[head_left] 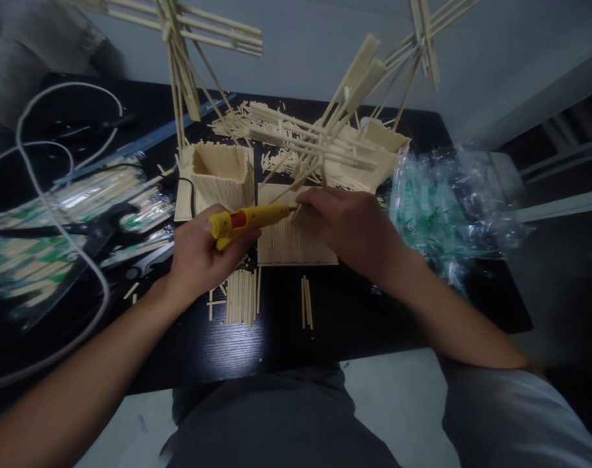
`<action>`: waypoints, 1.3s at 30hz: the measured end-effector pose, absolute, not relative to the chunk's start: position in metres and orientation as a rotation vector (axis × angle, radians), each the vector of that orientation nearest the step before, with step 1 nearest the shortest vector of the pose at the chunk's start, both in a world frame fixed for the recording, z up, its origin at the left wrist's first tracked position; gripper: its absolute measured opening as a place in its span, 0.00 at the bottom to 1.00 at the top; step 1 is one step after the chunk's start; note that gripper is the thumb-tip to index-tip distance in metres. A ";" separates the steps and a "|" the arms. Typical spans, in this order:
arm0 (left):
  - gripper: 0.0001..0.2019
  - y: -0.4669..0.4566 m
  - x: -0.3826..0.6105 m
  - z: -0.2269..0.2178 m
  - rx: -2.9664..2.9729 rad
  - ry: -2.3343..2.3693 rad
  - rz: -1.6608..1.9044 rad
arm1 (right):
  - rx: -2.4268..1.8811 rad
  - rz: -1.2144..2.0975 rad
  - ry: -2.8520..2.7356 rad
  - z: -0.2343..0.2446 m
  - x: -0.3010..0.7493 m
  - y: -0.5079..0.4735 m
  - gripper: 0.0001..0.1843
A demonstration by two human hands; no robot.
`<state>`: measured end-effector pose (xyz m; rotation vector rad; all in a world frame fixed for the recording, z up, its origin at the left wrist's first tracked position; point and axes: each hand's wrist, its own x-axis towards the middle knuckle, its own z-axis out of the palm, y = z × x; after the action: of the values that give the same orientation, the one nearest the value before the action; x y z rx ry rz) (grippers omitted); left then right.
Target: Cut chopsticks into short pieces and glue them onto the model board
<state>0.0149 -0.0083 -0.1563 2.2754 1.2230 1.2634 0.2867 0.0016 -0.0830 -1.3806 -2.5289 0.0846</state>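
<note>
My left hand (201, 250) is wrapped round a yellow glue gun (251, 220), its nozzle pointing right. The fingertips of my right hand (357, 224) pinch together beside the nozzle, with what looks like a short thin wooden stick (296, 212) in them. Beneath both lies a flat panel of wooden sticks (296, 244) set side by side, partly covered by my right hand. Behind it rises a windmill-like stick model (322, 140) with crossed sails. A tapered stick box (222, 185) stands left of the panel, with another sail frame (179, 58) above it.
Loose sticks (242, 296) and a few more sticks (307, 302) lie on the black table (286, 348) in front. Cut pieces (247, 120) are heaped behind. Packaged sticks (95, 201), pliers (105, 224) and a white cable (81, 250) are left; plastic wrapping (437, 201) is right.
</note>
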 end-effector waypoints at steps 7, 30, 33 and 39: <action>0.14 -0.007 0.017 -0.155 2.300 1.197 1.279 | -1.394 0.069 -2.530 -0.083 0.286 0.002 0.23; 0.17 -0.008 0.018 -0.164 2.271 1.282 1.184 | -1.368 0.110 -2.524 -0.082 0.287 0.003 0.19; 0.16 -0.007 0.017 -0.162 2.287 1.257 1.190 | -1.371 0.112 -2.515 -0.082 0.286 0.003 0.17; 0.17 -0.008 0.017 -0.161 2.254 1.265 1.148 | -1.409 0.136 -2.531 -0.080 0.285 0.003 0.19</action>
<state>0.0172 -0.0076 -0.1607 2.2535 1.2645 1.1477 0.2850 0.0031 -0.0801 -1.4088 -2.5315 0.1361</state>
